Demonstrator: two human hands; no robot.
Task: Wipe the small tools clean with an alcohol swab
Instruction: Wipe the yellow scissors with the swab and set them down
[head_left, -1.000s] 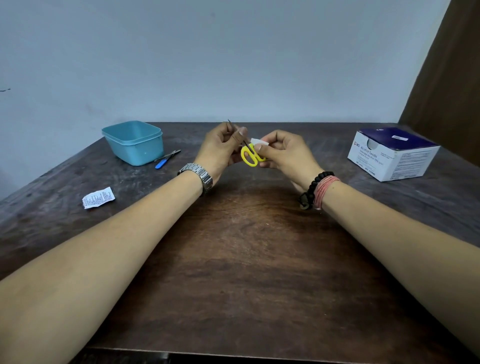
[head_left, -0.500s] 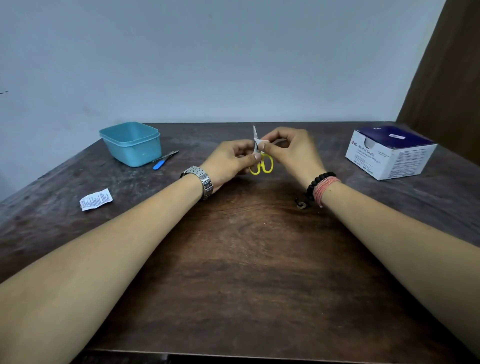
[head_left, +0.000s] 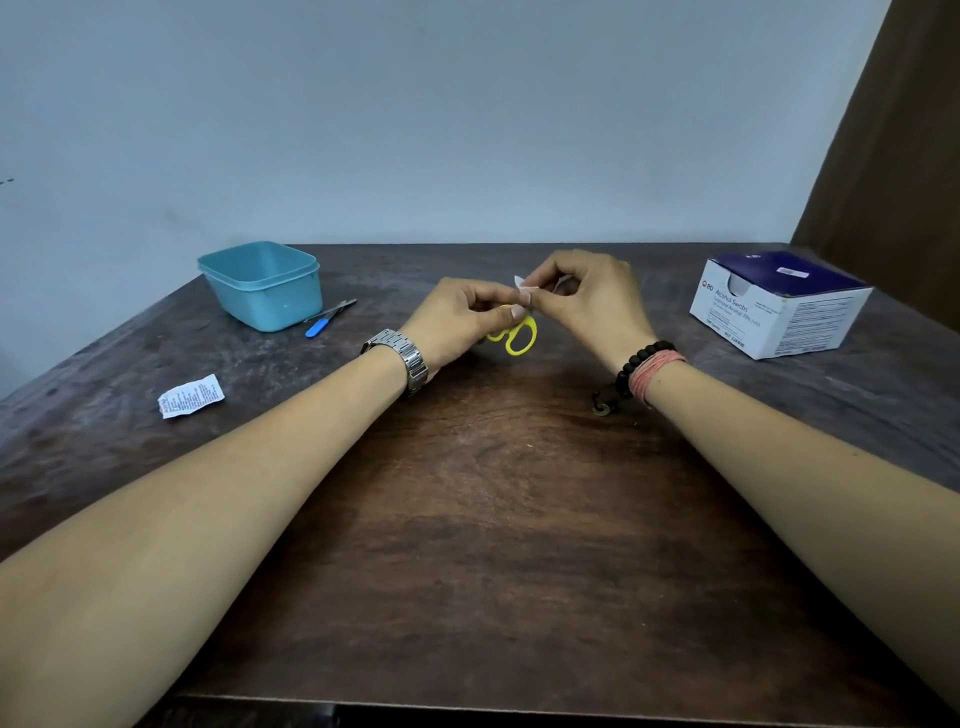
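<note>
Small scissors with yellow handles (head_left: 517, 335) hang from my left hand (head_left: 460, 325), which grips them just above the loops. My right hand (head_left: 587, 296) pinches a white alcohol swab (head_left: 523, 283) around the blades, so the blades are hidden between the fingers. Both hands meet above the middle of the far half of the dark wooden table (head_left: 493, 519). A blue-handled small tool (head_left: 324, 319) lies on the table beside a teal tub (head_left: 262, 283).
A white and blue box of alcohol swabs (head_left: 779, 306) stands at the far right. A torn swab wrapper (head_left: 189, 396) lies at the left. The wall runs close behind the table; a brown curtain hangs at the far right.
The scissors have turned from tilted left to handles down. My right hand has slid the swab up onto the blades, which were visible before and are now covered.
</note>
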